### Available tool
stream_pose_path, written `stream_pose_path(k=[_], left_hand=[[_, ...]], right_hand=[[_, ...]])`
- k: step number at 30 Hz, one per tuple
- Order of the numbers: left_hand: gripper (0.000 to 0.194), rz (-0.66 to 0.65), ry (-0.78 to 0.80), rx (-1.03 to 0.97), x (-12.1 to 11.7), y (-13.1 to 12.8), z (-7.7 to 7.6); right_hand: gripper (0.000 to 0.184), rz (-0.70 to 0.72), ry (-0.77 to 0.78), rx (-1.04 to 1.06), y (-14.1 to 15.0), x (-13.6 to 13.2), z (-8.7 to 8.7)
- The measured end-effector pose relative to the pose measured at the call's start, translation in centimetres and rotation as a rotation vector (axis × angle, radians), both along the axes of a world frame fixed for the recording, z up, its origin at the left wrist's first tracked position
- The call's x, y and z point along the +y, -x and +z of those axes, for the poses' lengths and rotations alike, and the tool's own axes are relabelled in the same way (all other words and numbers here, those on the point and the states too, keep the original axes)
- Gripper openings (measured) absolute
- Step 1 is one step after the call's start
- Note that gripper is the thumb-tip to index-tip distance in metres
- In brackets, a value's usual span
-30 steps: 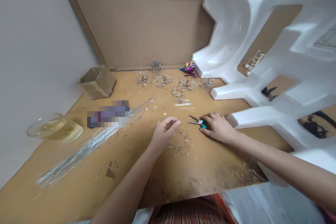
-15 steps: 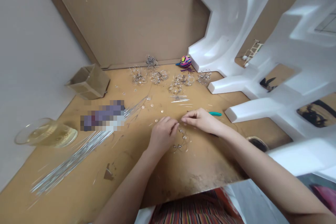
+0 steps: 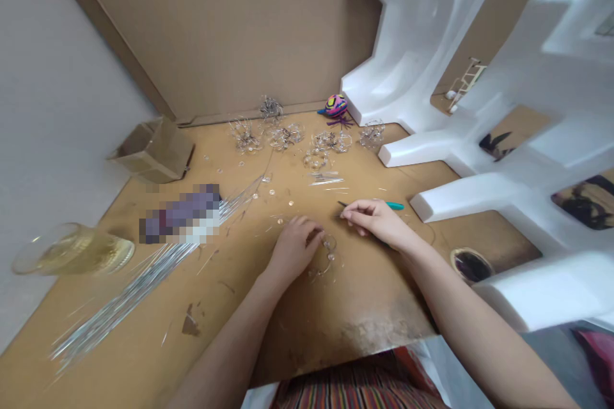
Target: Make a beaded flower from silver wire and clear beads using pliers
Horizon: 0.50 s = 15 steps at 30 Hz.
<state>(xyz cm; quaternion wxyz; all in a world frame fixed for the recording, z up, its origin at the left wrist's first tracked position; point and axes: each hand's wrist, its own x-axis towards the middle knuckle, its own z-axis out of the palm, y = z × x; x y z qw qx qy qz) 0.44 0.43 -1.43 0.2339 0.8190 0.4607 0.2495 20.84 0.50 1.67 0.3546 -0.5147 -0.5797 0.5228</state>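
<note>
My left hand (image 3: pixel 295 246) is closed at the fingertips on the edge of a thin wire loop with clear beads (image 3: pixel 330 257), which lies low over the table. A little to the right, my right hand (image 3: pixel 371 220) has its thumb and fingers drawn together in a pinch. Whatever sits between those fingers is too small to make out. Pliers with a teal handle (image 3: pixel 396 206) lie behind and partly under the right hand, their jaws mostly hidden.
Several beaded wire clusters (image 3: pixel 285 135) stand at the back near a colourful ball-like object (image 3: pixel 336 105). Short wires (image 3: pixel 326 177) lie before them. Long wires (image 3: pixel 129 307), a glass of yellowish liquid (image 3: pixel 77 249) and a cardboard box (image 3: pixel 156 153) are left; white moulded supports (image 3: pixel 451 199) rise right.
My right hand left the pliers, came in to meet my left hand at the wire loop, then drew back slightly to the right. My left hand stays at the loop. The view has shifted.
</note>
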Motion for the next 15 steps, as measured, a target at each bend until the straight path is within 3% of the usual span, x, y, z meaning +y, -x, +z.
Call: stream_pose_path(k=[3,9,15], left_hand=[[0.016,0.020,0.058,-0.117,0.1,0.0,0.1],[0.019,0.117,0.445,-0.596,-0.3,0.3,1.0],[0.020,0.142,0.430,-0.794,-0.6,-0.1,1.4]], right_hand=[[0.025,-0.001,-0.017,0.015,0.3,-0.1,-0.1],[0.024,-0.132,-0.124,0.080,0.4,-0.5,0.7],[0.022,-0.092,-0.153,0.112,0.1,-0.7,1.0]])
